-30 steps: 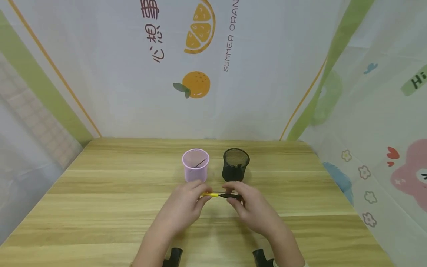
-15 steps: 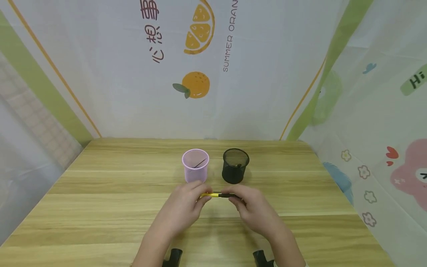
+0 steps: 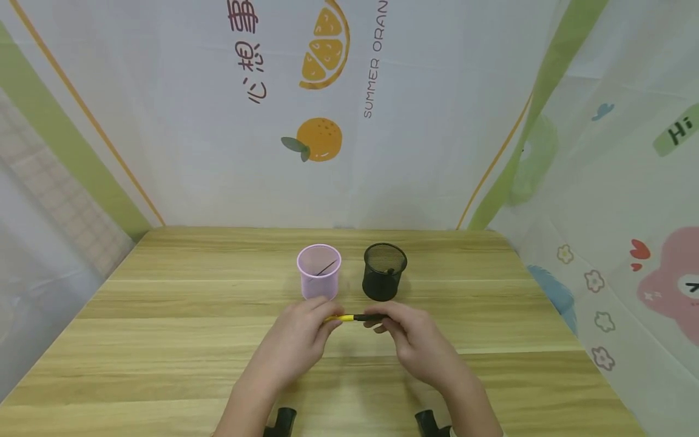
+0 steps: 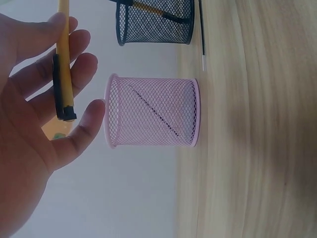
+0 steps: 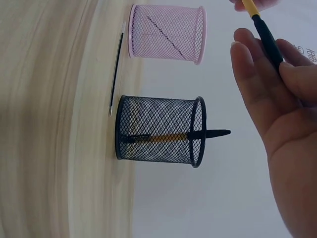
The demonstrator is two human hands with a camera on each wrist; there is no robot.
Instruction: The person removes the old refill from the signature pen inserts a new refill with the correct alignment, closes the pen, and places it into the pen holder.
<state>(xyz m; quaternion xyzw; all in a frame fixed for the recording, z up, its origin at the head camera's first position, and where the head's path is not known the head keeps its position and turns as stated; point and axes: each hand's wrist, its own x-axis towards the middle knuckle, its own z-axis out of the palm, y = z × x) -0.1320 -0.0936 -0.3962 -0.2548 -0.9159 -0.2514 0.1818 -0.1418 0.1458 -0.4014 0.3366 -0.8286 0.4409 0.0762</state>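
Note:
A yellow ballpoint pen (image 3: 347, 317) with a black grip section spans both hands in the head view. My left hand (image 3: 299, 328) pinches the yellow barrel (image 4: 63, 42) between thumb and fingers; its black clip shows in the left wrist view. My right hand (image 3: 411, 332) holds the black grip section (image 5: 268, 43) with thumb and fingers, hiding the tip. Yellow and black parts meet end to end. Just beyond the hands stand a pink mesh pen cup (image 3: 319, 286) and a black mesh pen cup (image 3: 380, 286).
A thin dark pen refill (image 5: 117, 69) lies on the wooden table (image 3: 164, 340) in front of the cups. Another refill (image 4: 154, 110) leans inside the pink cup. One yellow and black pen (image 5: 168, 137) stands in the black cup. A printed curtain (image 3: 426, 121) hangs behind.
The gap between the yellow barrel and the black grip section, seen one second ago, has closed. My right fingers have shifted around the black section; the left hand stays nearly in place.

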